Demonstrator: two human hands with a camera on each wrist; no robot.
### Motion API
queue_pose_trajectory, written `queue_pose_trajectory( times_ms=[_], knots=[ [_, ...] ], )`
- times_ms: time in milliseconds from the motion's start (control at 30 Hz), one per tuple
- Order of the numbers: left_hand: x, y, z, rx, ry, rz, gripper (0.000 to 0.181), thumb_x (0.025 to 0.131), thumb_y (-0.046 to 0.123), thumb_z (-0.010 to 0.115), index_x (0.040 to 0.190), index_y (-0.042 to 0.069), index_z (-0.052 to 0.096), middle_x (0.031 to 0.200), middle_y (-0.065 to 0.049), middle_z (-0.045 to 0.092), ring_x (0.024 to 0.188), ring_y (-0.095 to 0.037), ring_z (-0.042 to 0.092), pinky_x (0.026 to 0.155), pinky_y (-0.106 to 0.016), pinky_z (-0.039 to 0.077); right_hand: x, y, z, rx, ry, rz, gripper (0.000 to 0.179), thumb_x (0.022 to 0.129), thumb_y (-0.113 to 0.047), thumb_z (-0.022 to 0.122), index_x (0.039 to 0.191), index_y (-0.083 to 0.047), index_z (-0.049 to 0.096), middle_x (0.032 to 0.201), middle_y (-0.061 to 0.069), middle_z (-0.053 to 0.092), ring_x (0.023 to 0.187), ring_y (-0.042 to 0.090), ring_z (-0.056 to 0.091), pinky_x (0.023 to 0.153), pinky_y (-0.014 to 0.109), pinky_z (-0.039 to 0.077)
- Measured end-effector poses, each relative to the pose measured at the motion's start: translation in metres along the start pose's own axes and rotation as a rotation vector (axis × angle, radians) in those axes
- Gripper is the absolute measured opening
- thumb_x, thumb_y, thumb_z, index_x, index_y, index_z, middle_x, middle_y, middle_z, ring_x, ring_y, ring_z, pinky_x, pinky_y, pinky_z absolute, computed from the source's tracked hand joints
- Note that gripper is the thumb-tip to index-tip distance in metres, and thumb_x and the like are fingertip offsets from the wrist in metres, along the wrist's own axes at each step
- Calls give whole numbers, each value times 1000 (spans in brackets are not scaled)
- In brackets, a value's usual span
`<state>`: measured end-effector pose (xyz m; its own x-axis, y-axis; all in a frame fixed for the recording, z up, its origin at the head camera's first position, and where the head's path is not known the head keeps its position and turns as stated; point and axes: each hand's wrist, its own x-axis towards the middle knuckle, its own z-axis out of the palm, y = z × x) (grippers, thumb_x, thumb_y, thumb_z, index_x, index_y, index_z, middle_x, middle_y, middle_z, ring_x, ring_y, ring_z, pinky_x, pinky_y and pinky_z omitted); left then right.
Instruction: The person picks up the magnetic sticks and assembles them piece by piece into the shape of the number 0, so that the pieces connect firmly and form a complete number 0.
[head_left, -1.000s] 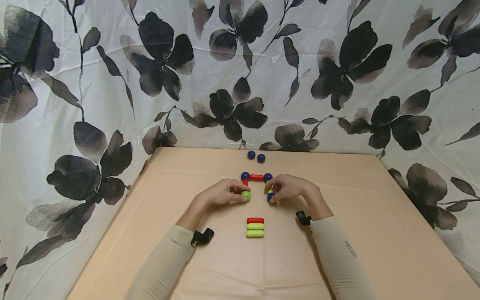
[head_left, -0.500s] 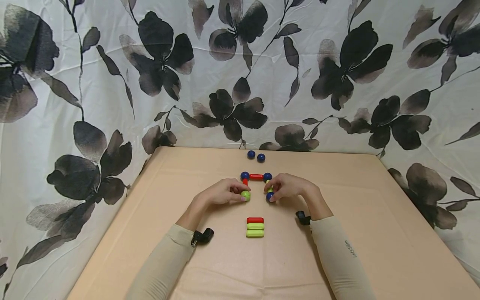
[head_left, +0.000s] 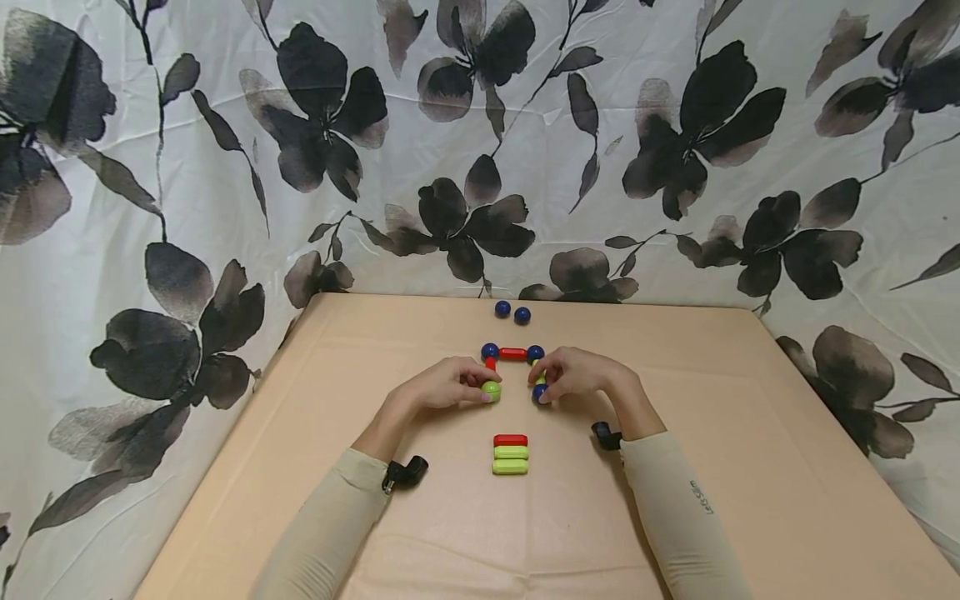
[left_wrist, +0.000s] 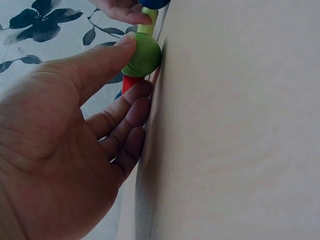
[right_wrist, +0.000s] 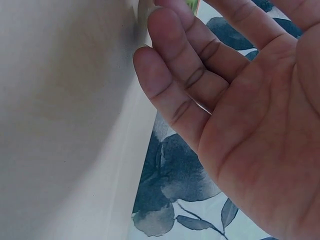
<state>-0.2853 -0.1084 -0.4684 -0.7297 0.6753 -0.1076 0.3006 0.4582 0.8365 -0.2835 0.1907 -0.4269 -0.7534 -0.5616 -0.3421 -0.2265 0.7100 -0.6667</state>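
Note:
In the head view, red and green rods and balls form a three-sided frame on the table. My left hand [head_left: 453,385] pinches the green ball [head_left: 492,390] at the frame's near left end; the left wrist view shows the thumb on that ball, with a red rod [left_wrist: 131,84] behind it. My right hand [head_left: 573,372] pinches the blue ball [head_left: 540,393] at the near right end, a green rod just beyond it, partly covered by the fingers. Two blue balls, the left one [head_left: 490,352] and the right one [head_left: 535,354], join a red rod [head_left: 513,354] across the far side.
Two loose blue balls, one [head_left: 502,309] left of the other [head_left: 522,316], lie near the table's far edge. Closer to me, a red rod [head_left: 511,440] and two green rods [head_left: 511,467] lie side by side. A floral cloth [head_left: 585,150] hangs behind the table [head_left: 405,542].
The near right blue ball has shifted very slightly, together with the right fingers. Otherwise both hands and the pieces keep their places.

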Motion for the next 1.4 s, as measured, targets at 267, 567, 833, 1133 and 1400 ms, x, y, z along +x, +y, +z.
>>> queue_pose_trajectory(
  times_ms=[267, 567, 833, 1133, 1400],
  knots=[
    [-3, 1, 0, 10, 0, 17, 36, 96, 30, 77, 131, 20, 74, 109, 1, 65, 103, -21, 55, 90, -35, 47, -1, 1, 2, -4, 9, 0, 28, 90, -18, 82, 117, -16, 77, 90, 6, 65, 87, 22, 57, 78, 36, 45],
    [-5, 2, 1, 8, -1, 17, 38, 95, 28, 78, 132, 19, 73, 109, 0, 65, 103, -22, 56, 89, -35, 48, -2, 0, 4, -6, 13, 2, 29, 90, -17, 82, 118, -15, 76, 91, 6, 65, 87, 22, 56, 78, 35, 45],
    [-3, 2, -1, 46, 51, 34, 49, 91, 32, 82, 138, 21, 69, 109, -10, 56, 100, -24, 53, 83, -37, 46, -4, -2, 3, -7, 11, -9, 31, 90, -17, 82, 119, -13, 75, 91, 7, 64, 86, 22, 56, 77, 35, 44],
    [-3, 22, 2, 105, 65, 65, 34, 93, 33, 80, 123, 17, 75, 101, -7, 62, 92, -19, 54, 79, -33, 46, -3, 0, 3, -1, 10, -9, 30, 89, -18, 83, 118, -14, 76, 91, 7, 64, 88, 22, 56, 79, 36, 44],
    [-11, 71, 22, 265, -136, 107, 22, 98, 26, 74, 116, 13, 78, 90, 7, 67, 85, -13, 60, 77, -25, 50, -3, 0, 2, -7, 12, -14, 30, 89, -18, 83, 117, -15, 76, 92, 7, 66, 89, 23, 56, 80, 37, 45]
  ],
)
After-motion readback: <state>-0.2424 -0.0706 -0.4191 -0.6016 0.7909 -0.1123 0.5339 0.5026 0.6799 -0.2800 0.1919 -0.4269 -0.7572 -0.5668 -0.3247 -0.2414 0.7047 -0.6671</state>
